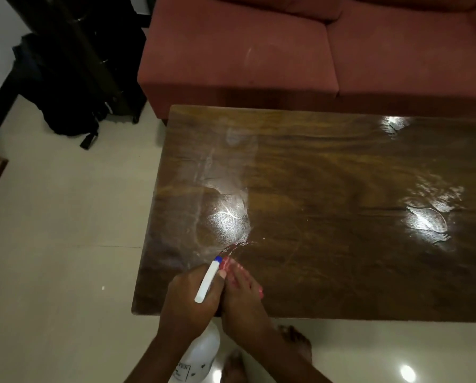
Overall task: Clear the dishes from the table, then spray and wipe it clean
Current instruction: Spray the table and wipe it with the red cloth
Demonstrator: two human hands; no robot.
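The dark wooden table (328, 189) carries no dishes; wet streaks and a hazy sprayed patch shine on its left half, and more wet marks glint at the right. My left hand (187, 299) grips a white spray bottle (201, 352) by its neck, the white trigger head with a blue nozzle pointing over the table's near-left corner. My right hand (242, 297) lies flat on a red cloth (228, 265), pressing it onto the tabletop right beside the nozzle. Most of the cloth is hidden under my fingers.
A red sofa (314, 51) stands along the table's far edge. A black bag (65, 106) and dark furniture sit on the pale tiled floor at the back left. My bare feet (295, 341) stand by the near edge.
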